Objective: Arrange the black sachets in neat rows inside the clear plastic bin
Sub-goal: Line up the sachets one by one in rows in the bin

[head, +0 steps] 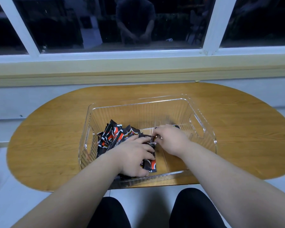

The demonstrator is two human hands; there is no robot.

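A clear plastic bin [202,129] stands on the wooden table, and both my hands reach into it. Several black sachets [115,137] with red and white print lie in a loose heap in its left half, some leaning on the left wall. My left hand [135,157] lies spread over the sachets near the bin's front, fingers curved across them. My right hand [169,139] is at the bin's middle and pinches the end of one black sachet [150,142] between thumb and fingertips. Another sachet's dark edge [175,127] shows behind my right hand.
The oval wooden table [245,132] stands against a wall under a window sill [138,69]. The bin's right half shows its bare bottom [174,162]. My knees in black trousers [109,211] are below the table's front edge.
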